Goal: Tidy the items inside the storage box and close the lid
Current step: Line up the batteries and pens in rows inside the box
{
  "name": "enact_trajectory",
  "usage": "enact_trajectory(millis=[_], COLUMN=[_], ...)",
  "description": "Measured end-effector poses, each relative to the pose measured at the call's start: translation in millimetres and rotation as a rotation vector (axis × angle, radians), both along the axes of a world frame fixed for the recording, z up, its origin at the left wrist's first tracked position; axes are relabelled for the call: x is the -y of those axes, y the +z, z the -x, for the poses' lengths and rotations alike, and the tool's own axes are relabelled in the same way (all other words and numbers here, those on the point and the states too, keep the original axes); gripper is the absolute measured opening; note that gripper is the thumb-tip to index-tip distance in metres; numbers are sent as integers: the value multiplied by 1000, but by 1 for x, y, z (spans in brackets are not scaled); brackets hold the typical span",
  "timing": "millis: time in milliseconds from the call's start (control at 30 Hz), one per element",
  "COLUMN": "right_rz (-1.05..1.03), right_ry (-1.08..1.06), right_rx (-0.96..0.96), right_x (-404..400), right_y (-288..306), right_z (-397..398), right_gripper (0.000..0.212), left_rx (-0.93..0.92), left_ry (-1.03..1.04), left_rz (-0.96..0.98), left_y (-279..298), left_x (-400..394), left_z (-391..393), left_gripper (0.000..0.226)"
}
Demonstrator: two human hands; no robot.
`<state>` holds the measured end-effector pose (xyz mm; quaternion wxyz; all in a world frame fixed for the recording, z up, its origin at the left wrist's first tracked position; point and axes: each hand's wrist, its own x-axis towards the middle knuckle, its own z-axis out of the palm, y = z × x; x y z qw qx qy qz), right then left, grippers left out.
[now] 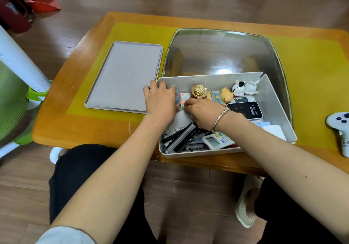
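White smooth plastic forms the storage box [277, 100], a rectangular bin with low straight walls, standing at the near edge of the wooden table [62, 128], right of the middle. Its flat grey lid [124, 77], a thin rectangle with a raised rim, lies apart on the yellow mat [143, 32], just left of the box. Both hands are inside the box at its far left corner. The left hand [160, 102] lies palm down with fingers slightly spread over the box wall. The right hand [203, 111], with a thin metal bracelet [220, 119] on the wrist, has its fingers curled down onto small items; what they pinch, I cannot tell. In the box are a shiny gold round ornament [198, 90], glossy animal figurines [243, 88], a black flat device [245, 109], dark pens [181, 136] and a white thermometer [217, 139]. A white game controller [340, 126] rests at the right.
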<state>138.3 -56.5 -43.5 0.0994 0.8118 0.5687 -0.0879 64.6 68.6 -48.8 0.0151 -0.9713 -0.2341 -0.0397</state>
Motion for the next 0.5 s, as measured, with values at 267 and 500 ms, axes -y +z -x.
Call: enact_trajectory(millis=[267,500], right_rz=[49,95], right_ry=[29,16], right_rx=[7,15], right_x=[1,-1], right_y=[-3,-1], right_z=[2,4], right_gripper=[38,39], left_rx=[-12,-21], left_ry=[-38,-35], left_rz=[71,89], left_y=[3,2], left_x=[-3,-2], left_z=[7,7], left_gripper=[45,52])
